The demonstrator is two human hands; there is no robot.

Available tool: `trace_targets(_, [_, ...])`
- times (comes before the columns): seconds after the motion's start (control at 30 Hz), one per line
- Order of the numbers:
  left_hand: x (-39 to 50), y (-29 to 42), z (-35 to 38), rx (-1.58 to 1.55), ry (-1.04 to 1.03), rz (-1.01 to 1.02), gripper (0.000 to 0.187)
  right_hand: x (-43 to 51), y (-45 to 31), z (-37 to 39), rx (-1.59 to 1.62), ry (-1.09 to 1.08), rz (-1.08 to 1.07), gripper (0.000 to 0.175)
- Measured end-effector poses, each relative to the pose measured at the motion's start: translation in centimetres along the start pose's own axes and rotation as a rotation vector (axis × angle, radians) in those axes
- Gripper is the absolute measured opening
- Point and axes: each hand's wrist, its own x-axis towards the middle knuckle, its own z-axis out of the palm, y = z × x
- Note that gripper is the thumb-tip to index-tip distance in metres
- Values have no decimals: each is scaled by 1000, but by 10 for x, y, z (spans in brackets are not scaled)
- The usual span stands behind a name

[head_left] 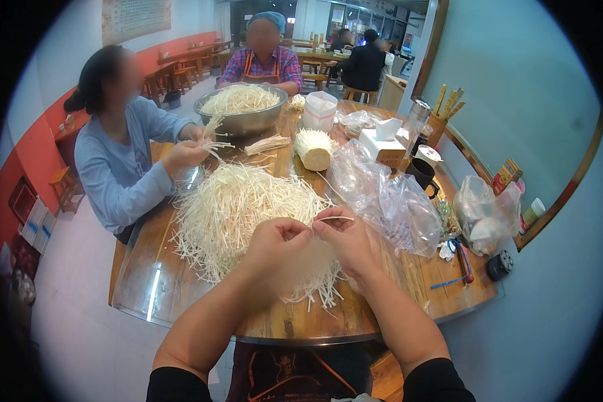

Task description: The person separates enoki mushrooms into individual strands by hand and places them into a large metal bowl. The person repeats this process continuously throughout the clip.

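A large loose heap of enoki mushrooms (pixel 236 206) covers the table before me. Over its near right side, my right hand (pixel 344 241) pinches a single enoki stem (pixel 337 218) between thumb and fingers. Close beside it, my left hand (pixel 279 246) has thumb and forefinger brought together; whether something thin is between them cannot be made out. A blurred patch lies between my wrists and hides part of the heap. Beyond the heap stand an uncut enoki cluster (pixel 315 155) with its thick base towards me and a small loose bundle of enoki (pixel 267 144).
A co-worker at left holds enoki in both hands (pixel 193 151). Another person sits behind a steel basin (pixel 241 120) heaped with enoki. Clear plastic bags (pixel 382 201), a tissue box (pixel 382 148), a black mug (pixel 422 175) and a blue cord (pixel 452 281) occupy the right side.
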Motion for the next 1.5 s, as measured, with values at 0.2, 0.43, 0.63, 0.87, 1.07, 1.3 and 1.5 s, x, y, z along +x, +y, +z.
trace_targets(0.2, [3,-5,-3,14,52,33,14,-1,-1,3,-97,-47,10,27])
trace_targets(0.43, [5,-9,-4,-94,45,16,12,2,10,-2,-112,-86,65,25])
trace_targets(0.63, [8,-10,-6,-184,109,0,7,8,13,-9,-175,138,-94,20])
trace_targets(0.87, [15,-7,-20,-417,213,107,14,13,6,-15,-42,200,-172,19])
trace_targets(1.07, [11,-12,-9,-161,25,59,18,5,11,-3,-109,-37,-90,20])
trace_targets(1.3, [12,-18,-12,-112,-120,90,13,2,15,-1,-203,-77,-135,21])
trace_targets(1.5, [11,-21,-9,-175,-195,40,13,1,17,0,-175,-78,-113,20])
